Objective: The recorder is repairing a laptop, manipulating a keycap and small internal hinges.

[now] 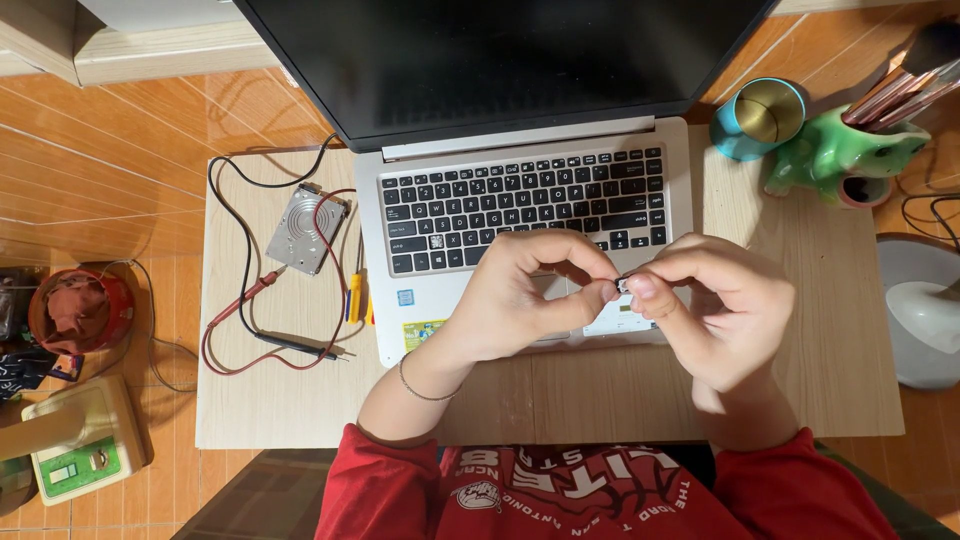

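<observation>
Both hands, left point(520, 300) and right point(715, 305), pinch a tiny part point(622, 286) between fingertips. They hover over my laptop point(520, 190), near its touchpad.

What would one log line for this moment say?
left hand: pinching small part | right hand: pinching same part | over: laptop palm rest | nearby: probe leads, drive

Screen: laptop screen point(505, 50), top centre, wide rectangle, black and dark.
Blue sticker point(405, 297): small square on the laptop's palm rest, left side.
Yellow-green sticker point(424, 333): rectangular, just below the blue one, near the front edge.
Green label point(75, 468): rectangle on a cream device, lower left floor.
</observation>
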